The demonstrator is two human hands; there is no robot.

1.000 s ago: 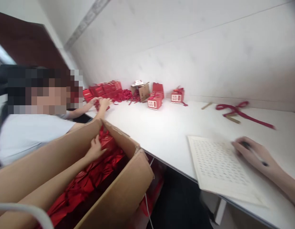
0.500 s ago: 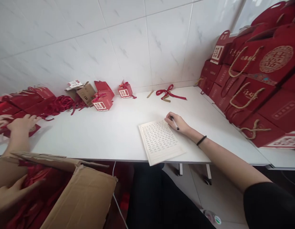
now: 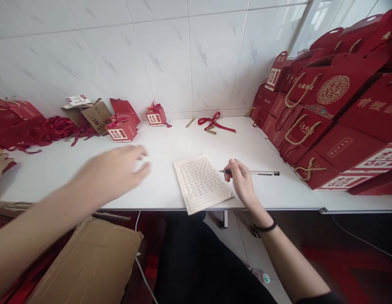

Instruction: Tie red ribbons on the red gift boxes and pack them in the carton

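My right hand holds a black-tipped pen just right of a notebook. The pen lies nearly level, its tip pointing left toward the page, which carries rows of handwriting. Blurred by motion, my left hand hovers over the white table left of the notebook. Its fingers and thumb are apart with nothing between them. Beyond it stand a red gift box with a ribbon and a smaller red box.
Red gift boxes with rope handles are stacked high on the right. Red ribbon lies near the wall. Below the table's front edge, a cardboard carton stands at left. Another person's hand is at far left.
My left hand has come out of the carton and up over the table. My right hand has lifted off the page and turned the pen outward. The view has shifted to the right.
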